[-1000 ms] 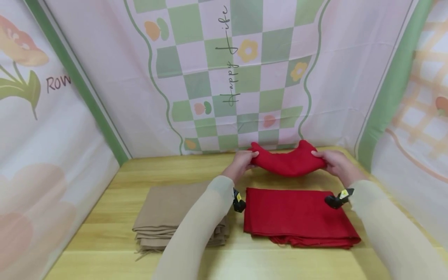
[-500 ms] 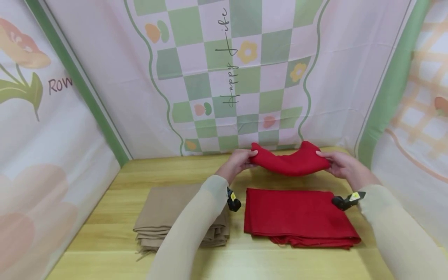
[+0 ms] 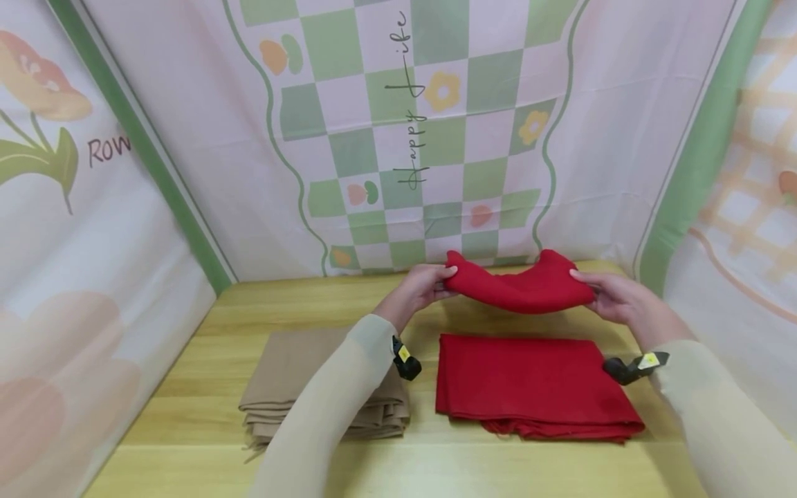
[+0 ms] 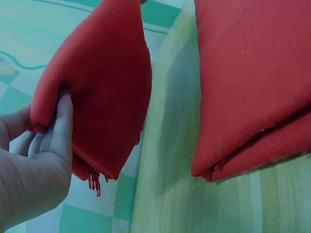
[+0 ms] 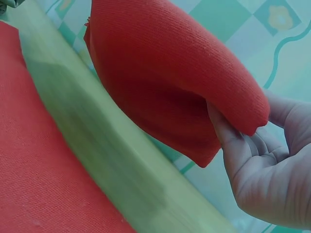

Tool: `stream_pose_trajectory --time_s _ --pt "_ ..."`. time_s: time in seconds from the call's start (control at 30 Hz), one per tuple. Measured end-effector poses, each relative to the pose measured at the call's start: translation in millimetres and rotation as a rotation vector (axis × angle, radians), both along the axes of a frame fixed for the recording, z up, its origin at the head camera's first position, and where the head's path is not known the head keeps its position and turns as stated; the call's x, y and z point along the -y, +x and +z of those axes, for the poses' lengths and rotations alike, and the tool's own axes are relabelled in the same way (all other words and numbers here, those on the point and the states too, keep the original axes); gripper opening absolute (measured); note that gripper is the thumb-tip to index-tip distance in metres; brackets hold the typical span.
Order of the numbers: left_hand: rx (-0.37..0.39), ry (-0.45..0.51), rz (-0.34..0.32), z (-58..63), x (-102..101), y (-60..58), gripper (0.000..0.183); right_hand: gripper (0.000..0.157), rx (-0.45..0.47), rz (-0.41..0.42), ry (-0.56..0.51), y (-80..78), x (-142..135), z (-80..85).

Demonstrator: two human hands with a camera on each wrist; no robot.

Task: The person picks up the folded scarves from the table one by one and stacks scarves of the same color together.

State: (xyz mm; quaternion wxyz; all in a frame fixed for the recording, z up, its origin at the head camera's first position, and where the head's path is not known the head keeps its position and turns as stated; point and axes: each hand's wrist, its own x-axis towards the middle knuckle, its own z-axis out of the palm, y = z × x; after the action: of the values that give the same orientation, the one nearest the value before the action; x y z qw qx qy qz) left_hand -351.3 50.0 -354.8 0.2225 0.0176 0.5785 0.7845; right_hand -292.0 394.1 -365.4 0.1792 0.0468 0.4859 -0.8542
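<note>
A folded red cloth [image 3: 517,287] hangs in the air near the back of the table, sagging in the middle. My left hand [image 3: 426,285] pinches its left end, with the thumb on the outside and fingers inside the fold. At its right end, my right hand [image 3: 613,294] holds it the same way. Loose red threads dangle from the cloth's lower edge in the left wrist view. Below it on the table lies a folded red fabric stack [image 3: 535,387], separate from the held cloth. The folded brown fabric stack [image 3: 299,370] is partly hidden by my left forearm.
The wooden table [image 3: 187,387] meets a printed curtain [image 3: 349,138] at its back edge, close behind the held cloth. Printed fabric walls stand at the left [image 3: 112,277] and right [image 3: 747,290]. A small black device [image 3: 406,360] sits on my left wrist.
Both hands keep hold of the red cloth. My right hand has shifted a little to the right, stretching the cloth slightly wider, and both forearms have spread outward.
</note>
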Motion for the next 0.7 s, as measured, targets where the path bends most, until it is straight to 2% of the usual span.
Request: stream_pose_trajectory --time_s 0.7 --pt "0.001 0.028 -0.076 2.7 13.1 14.9 0.034 0.031 -0.074 0.055 0.002 23.3 2.9 4.0"
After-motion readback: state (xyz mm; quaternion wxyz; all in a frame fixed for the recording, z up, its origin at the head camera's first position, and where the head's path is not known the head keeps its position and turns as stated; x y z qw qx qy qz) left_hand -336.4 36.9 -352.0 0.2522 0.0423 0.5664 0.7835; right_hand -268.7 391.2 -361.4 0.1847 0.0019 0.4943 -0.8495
